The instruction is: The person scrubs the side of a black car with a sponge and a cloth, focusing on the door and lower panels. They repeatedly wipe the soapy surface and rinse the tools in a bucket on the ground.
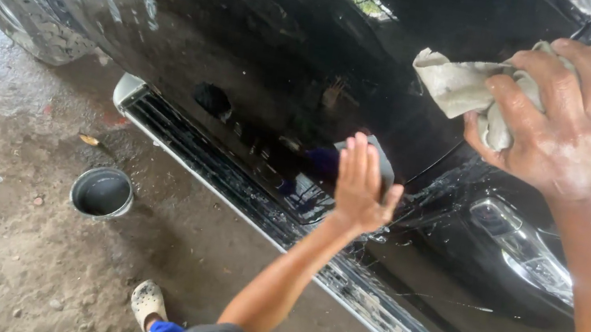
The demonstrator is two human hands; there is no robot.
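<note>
One grip working: your right hand [571, 123] is clamping the grey rag [451, 84] on the black door [251, 48] at 2 o'clock, mid-wipe; next stroke's probably wanting flat pressure.

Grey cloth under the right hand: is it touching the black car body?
Touching. The head view shows the right hand pressing the grey cloth flat against the black car body, with no gap visible between them.

Car wash — wet black car [248, 64].
</note>
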